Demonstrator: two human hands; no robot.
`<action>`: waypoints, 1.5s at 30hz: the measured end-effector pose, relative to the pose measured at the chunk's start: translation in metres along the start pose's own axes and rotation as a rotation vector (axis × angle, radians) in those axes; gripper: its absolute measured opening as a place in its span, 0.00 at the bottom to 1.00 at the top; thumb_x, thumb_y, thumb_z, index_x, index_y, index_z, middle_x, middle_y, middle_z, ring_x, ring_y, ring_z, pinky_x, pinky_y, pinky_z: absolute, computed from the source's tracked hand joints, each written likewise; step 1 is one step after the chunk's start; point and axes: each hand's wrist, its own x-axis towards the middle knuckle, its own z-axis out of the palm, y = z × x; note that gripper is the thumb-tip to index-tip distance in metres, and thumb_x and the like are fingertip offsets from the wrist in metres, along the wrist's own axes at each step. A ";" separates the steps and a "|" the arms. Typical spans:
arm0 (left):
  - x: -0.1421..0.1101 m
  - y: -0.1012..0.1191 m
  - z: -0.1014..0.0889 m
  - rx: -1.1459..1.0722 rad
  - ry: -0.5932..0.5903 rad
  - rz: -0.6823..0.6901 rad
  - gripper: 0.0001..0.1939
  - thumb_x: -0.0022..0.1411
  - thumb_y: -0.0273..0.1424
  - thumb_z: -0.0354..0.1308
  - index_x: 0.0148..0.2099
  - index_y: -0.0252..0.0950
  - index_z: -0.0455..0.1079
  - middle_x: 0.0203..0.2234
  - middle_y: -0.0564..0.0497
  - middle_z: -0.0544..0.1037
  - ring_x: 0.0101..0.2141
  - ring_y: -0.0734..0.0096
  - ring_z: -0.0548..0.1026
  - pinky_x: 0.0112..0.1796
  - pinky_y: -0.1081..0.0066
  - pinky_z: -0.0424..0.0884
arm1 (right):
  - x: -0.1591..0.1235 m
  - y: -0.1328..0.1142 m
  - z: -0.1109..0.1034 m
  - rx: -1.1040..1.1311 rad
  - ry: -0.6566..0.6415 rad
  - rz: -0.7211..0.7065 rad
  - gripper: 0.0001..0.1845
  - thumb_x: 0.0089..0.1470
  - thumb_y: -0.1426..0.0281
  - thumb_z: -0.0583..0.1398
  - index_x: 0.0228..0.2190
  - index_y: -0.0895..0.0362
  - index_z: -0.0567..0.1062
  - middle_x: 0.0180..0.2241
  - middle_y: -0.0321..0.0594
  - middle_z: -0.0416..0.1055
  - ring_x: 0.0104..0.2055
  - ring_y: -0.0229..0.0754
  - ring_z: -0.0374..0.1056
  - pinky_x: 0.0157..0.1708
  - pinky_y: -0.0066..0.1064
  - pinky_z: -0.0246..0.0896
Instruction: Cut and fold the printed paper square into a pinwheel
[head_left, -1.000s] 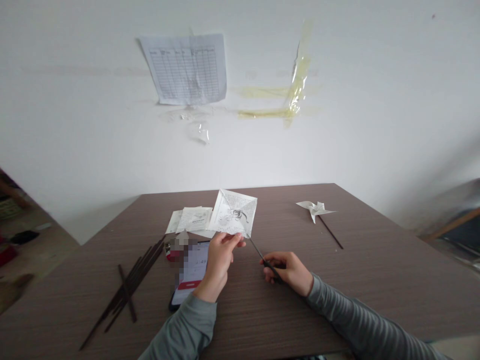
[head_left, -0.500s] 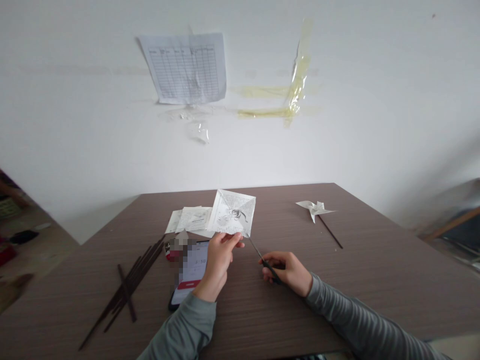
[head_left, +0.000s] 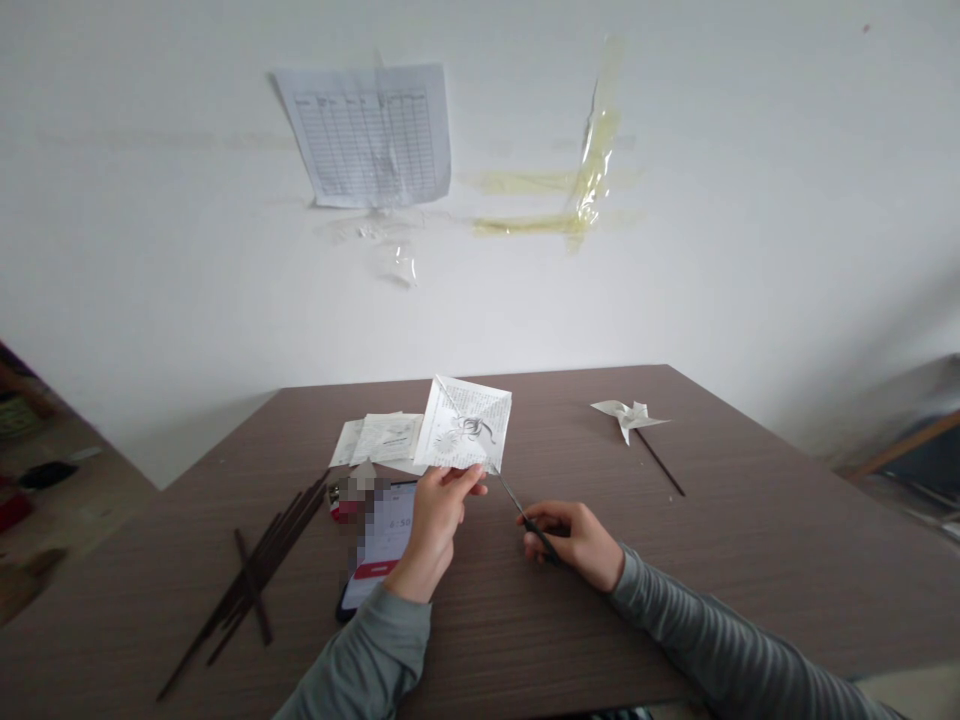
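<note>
My left hand (head_left: 435, 520) pinches the lower edge of a square sheet of printed paper (head_left: 466, 425), which has diagonal creases and a dark drawing in its middle. The sheet is held up above the table. In my right hand (head_left: 577, 540) is a pair of scissors (head_left: 534, 525) with dark handles, fingers wrapped round them. Their blades reach up and left to the sheet's lower right corner; whether they are parted there is too small to tell. Further right, a paper pinwheel (head_left: 631, 416) on a dark stick lies on the table.
Several more paper squares (head_left: 382, 437) lie behind my left hand. A phone (head_left: 382, 540) with a lit screen rests beside my left wrist, a small red item (head_left: 341, 505) near it. Dark thin sticks (head_left: 262, 565) lie at left on the brown table (head_left: 570, 640). A wall stands behind.
Hands, paper and scissors hold almost the same position. The view has shifted very slightly, and the digits on the phone screen look different.
</note>
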 end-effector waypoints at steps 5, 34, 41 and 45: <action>0.000 0.000 0.000 -0.003 -0.003 0.004 0.16 0.44 0.40 0.83 0.33 0.38 0.85 0.32 0.43 0.93 0.28 0.61 0.88 0.21 0.77 0.54 | 0.003 0.003 0.000 -0.003 -0.009 0.014 0.42 0.48 0.32 0.86 0.43 0.54 0.90 0.29 0.40 0.88 0.30 0.46 0.78 0.37 0.41 0.77; 0.000 0.001 0.001 0.002 -0.015 -0.001 0.18 0.43 0.42 0.84 0.32 0.38 0.86 0.32 0.41 0.93 0.28 0.60 0.88 0.21 0.76 0.52 | 0.003 0.005 -0.001 0.034 0.004 0.008 0.40 0.47 0.34 0.88 0.43 0.53 0.93 0.30 0.41 0.89 0.30 0.47 0.80 0.36 0.39 0.78; -0.001 0.001 0.001 0.006 -0.026 0.007 0.20 0.42 0.44 0.85 0.33 0.39 0.85 0.32 0.42 0.93 0.29 0.60 0.88 0.22 0.76 0.52 | 0.003 0.004 0.000 0.005 0.006 0.002 0.42 0.49 0.32 0.87 0.44 0.55 0.92 0.28 0.40 0.87 0.30 0.47 0.79 0.37 0.40 0.77; -0.002 0.001 0.001 0.021 -0.029 0.005 0.20 0.44 0.44 0.85 0.34 0.39 0.85 0.33 0.42 0.93 0.30 0.60 0.88 0.23 0.75 0.52 | 0.003 0.003 0.000 0.001 0.003 0.008 0.42 0.48 0.31 0.86 0.44 0.54 0.91 0.28 0.38 0.86 0.30 0.47 0.79 0.37 0.40 0.76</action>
